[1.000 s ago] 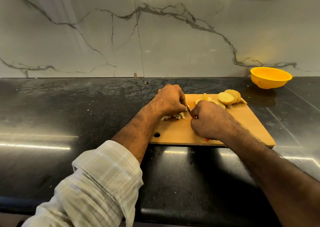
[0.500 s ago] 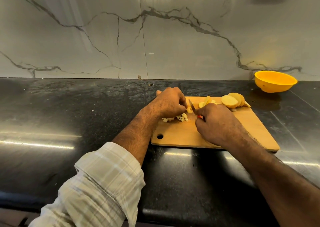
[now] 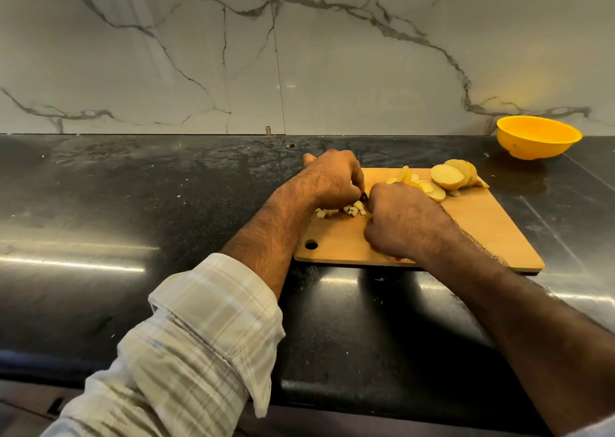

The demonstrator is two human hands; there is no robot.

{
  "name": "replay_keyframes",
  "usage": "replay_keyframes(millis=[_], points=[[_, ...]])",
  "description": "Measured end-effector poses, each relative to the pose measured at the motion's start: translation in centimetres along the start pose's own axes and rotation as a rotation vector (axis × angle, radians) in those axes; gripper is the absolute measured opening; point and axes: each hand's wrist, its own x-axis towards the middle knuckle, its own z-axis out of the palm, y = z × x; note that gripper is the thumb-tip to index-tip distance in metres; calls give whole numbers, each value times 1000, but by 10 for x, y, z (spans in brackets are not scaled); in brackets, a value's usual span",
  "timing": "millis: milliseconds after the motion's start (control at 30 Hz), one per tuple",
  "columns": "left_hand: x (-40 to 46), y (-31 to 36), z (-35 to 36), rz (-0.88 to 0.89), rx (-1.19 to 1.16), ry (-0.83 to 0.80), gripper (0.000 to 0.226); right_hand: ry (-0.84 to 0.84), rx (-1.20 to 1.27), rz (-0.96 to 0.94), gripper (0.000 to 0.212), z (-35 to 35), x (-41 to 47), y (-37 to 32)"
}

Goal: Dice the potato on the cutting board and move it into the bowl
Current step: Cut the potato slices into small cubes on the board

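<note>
We see the potato in three lots on one cutting board [image 3: 476, 233]: a small heap of diced bits [image 3: 342, 211], too small to count, lying just under our left hand [image 3: 334, 178] and just left of our right hand [image 3: 404, 223]; a fan of thin slices [image 3: 429, 188] beyond the right hand's knuckles; and one uncut end piece [image 3: 454, 174] further out to the right of that hand. The left hand is curled, fingertips pressed down on a piece that it hides from us. The right hand is clenched round a knife [image 3: 365, 197], of which only a sliver of blade shows in the narrow gap between the two hands, plus a speck of red handle below the wrist. One yellow bowl [image 3: 537, 137] stands well beyond and to the right of the right hand, apart from the board, on the dark table [image 3: 133, 203]. A checked sleeve [image 3: 199, 336] covers our left forearm.
</note>
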Motion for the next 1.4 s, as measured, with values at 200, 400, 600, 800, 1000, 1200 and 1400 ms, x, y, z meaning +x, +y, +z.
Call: replay_keyframes(millis=[200, 400, 600, 800, 1000, 1200, 1400], points=[[-2, -10, 0, 18, -120, 67, 17, 67, 208, 6, 39, 4, 1, 28], [-5, -28, -6, -32, -304, 256, 12, 110, 196, 88, 45, 1, 1, 38], [0, -39, 3, -112, -245, 200, 18, 47, 238, 15, 46, 9, 0, 30], [0, -41, 2, -72, -380, 172, 19, 91, 220, 99, 44, 1, 3, 39], [2, -46, 5, -85, -495, 176, 17, 44, 285, -10, 42, 6, 3, 32], [2, -44, 6, -72, -483, 184, 17, 72, 208, 107, 44, 3, 1, 40], [1, -48, 4, -58, -551, 200, 17, 79, 285, 47, 41, 7, 6, 36]])
